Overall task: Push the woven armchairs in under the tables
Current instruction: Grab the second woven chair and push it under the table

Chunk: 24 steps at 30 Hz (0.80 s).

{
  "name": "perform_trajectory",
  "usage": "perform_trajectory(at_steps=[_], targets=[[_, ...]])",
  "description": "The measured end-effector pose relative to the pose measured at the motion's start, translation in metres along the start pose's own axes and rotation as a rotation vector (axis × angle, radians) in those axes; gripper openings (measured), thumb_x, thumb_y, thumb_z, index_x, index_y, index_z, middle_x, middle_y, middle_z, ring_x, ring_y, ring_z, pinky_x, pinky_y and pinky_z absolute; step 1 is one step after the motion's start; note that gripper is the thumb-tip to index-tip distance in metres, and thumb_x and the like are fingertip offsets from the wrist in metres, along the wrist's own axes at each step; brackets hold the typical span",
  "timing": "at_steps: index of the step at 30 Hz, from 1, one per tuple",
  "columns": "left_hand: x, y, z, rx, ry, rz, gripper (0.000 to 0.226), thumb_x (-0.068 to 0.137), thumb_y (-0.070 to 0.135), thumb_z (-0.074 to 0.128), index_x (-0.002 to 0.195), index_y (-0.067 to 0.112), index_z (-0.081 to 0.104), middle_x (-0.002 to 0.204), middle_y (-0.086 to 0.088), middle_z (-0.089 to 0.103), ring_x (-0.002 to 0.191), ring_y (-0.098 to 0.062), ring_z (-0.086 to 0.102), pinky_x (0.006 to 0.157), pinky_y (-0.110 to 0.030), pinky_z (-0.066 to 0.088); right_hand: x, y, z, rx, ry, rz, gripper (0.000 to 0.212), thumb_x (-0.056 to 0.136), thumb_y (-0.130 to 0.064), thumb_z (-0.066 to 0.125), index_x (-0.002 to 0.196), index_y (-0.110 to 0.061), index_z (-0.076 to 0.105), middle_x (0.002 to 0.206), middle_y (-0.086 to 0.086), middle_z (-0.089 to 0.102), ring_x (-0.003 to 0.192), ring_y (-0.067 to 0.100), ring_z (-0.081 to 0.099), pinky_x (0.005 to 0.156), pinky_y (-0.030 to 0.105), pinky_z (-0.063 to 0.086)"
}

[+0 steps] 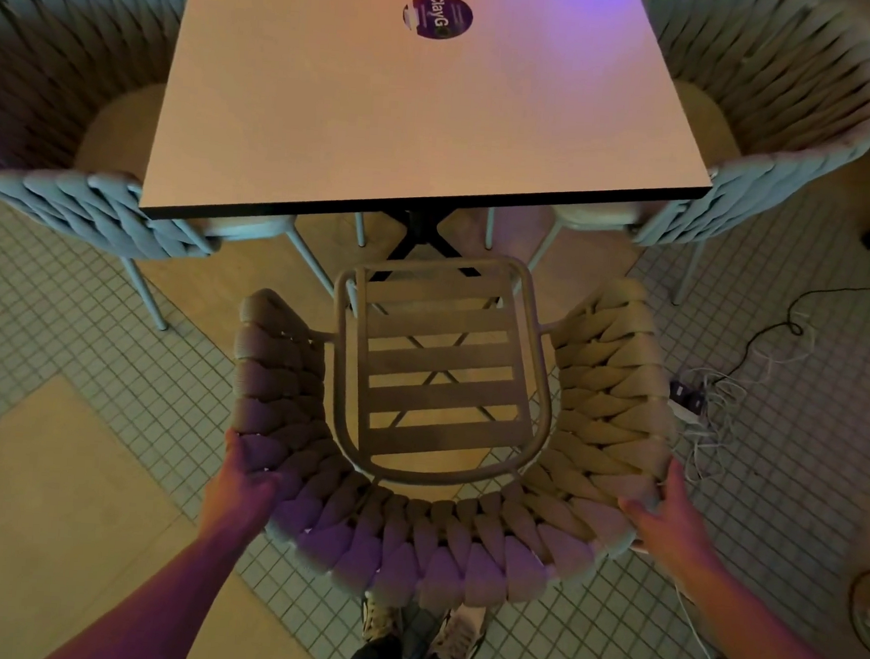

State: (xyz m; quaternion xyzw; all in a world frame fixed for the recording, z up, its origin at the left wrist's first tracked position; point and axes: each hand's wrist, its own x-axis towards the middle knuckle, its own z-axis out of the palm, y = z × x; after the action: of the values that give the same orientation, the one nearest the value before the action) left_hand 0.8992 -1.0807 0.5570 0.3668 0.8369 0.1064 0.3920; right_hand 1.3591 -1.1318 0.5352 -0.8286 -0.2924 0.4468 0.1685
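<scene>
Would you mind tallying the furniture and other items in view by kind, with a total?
Woven armchairs: 3 — one held, one at the left, one at the right
Tables: 1
Round stickers on the table: 1
Cable bundles on the floor: 1
Total: 6

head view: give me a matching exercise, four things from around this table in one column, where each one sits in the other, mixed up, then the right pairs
Things:
1. round sticker
2. near armchair
3. tangled cables
4. left hand

Places:
A. on the tiled floor, right of the near armchair
B. gripping the woven back's left end
C. on the table top, far side
D. seat front just short of the table edge

Pairs: 1-C, 2-D, 3-A, 4-B
</scene>
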Motion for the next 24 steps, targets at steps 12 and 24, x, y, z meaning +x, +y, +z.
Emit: perform_trajectory(at_steps=[12, 24], targets=[[0.004, 0.011, 0.007, -0.033, -0.046, 0.02, 0.099, 0.059, 0.028, 0.065, 0.147, 0.022, 0.021, 0.124, -0.02, 0.058, 0.093, -0.042, 0.063, 0.068, -0.054, 0.059, 0.013, -0.006, -0.011, 0.044, 0.031, 0.017, 0.096, 0.087, -0.012, 0.067, 0.154, -0.032, 0.001, 0.155, 0.014, 0.033, 0.129, 0.04, 0.047, 0.084, 0.06, 0.054], [0.007, 0.018, 0.008, -0.085, -0.046, 0.023, 0.1, 0.051, 0.03, 0.062, 0.144, 0.032, 0.025, 0.121, -0.019, 0.057, 0.093, -0.044, 0.063, 0.065, -0.057, 0.059, 0.017, -0.006, -0.012, 0.003, 0.034, 0.031, 0.095, 0.088, -0.012, 0.065, 0.154, -0.03, -0.001, 0.153, 0.018, 0.033, 0.124, 0.044, 0.05, 0.082, 0.061, 0.054]])
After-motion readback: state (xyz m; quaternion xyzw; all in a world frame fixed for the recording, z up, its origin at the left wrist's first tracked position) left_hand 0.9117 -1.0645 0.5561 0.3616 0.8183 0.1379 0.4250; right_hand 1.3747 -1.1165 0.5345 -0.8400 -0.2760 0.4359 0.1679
